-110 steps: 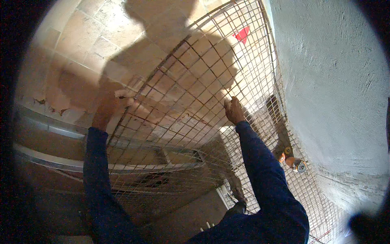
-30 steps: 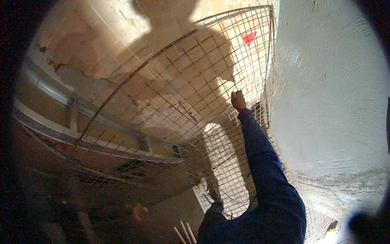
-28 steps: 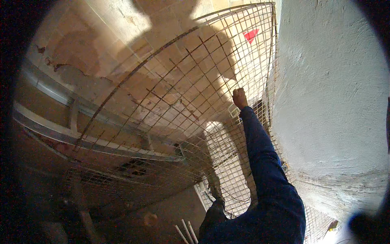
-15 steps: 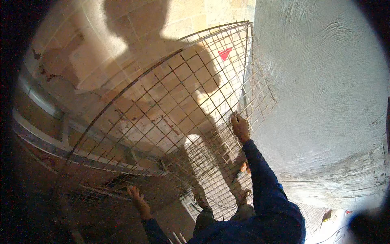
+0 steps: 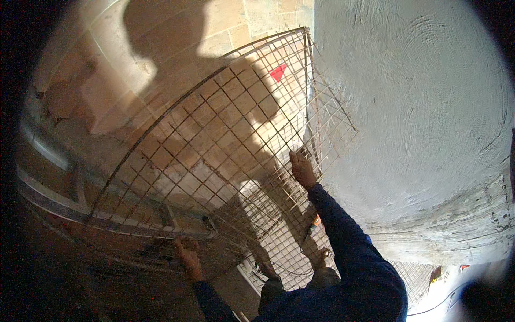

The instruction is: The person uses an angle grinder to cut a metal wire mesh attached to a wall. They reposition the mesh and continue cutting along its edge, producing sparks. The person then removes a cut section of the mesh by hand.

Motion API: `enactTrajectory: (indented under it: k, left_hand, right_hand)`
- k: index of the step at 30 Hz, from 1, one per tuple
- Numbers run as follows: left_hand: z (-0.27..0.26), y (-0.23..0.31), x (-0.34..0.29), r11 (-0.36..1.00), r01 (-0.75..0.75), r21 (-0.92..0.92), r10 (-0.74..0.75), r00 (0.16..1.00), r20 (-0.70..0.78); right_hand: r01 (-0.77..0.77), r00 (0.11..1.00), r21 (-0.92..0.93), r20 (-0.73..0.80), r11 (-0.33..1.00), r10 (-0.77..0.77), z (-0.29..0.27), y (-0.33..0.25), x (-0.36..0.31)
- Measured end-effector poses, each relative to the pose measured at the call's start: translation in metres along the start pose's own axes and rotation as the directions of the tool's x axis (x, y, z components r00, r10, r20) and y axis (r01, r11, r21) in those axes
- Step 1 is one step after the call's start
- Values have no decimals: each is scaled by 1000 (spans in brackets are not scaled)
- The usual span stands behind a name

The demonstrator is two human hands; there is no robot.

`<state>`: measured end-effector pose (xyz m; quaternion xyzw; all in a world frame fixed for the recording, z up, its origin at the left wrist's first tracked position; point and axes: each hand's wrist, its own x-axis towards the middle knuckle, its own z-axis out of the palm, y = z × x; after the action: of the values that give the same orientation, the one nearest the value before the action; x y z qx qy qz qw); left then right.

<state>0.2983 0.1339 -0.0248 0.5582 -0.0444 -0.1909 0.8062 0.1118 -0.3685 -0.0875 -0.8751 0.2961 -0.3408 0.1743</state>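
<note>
A rusty wire mesh panel (image 5: pixel 229 124), with a curved rod along its upper edge, stands tilted in front of me. My right hand (image 5: pixel 303 170) is closed round its wires near the right edge. Lower down on the left, my left hand (image 5: pixel 188 258) has its fingers bent at the panel's lower edge and appears to grip it; dim light hides the exact hold. Through the grid shows a small red triangular piece (image 5: pixel 278 72).
A grey plastered wall (image 5: pixel 418 118) rises close on the right. Behind the panel is a tan block wall (image 5: pixel 225 37) with my shadow on it. A metal frame (image 5: pixel 53 190) lies at left. More mesh (image 5: pixel 292 263) covers the floor by my feet, near an orange-and-dark tool (image 5: pixel 313 225).
The panel has shifted slightly left in view together with my right hand. My left hand, spread before, has come up to the lower edge and its fingers have bent in.
</note>
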Motion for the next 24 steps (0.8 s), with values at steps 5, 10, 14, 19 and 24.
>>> enactTrajectory:
  k: [5,10,14,19,24]
  left_hand:
    - [18,-35,51,932,-23,362,107,971,-215]
    - [44,21,-31,911,-141,387,204,970,-129]
    - [60,53,-129,931,-109,349,213,937,-276]
    - [56,101,-102,896,-140,421,221,964,-150]
    - [41,156,-130,720,-240,652,426,894,-142]
  right_hand:
    - [48,989,-82,-139,995,-59,67,24,9]
    - [352,884,-64,-304,934,-354,27,37,-2]
    - [-131,991,156,1,979,132,-32,24,-8]
    - [-239,962,-48,126,970,244,-44,4,-30]
    - [-228,974,447,95,865,208,2,-53,-21]
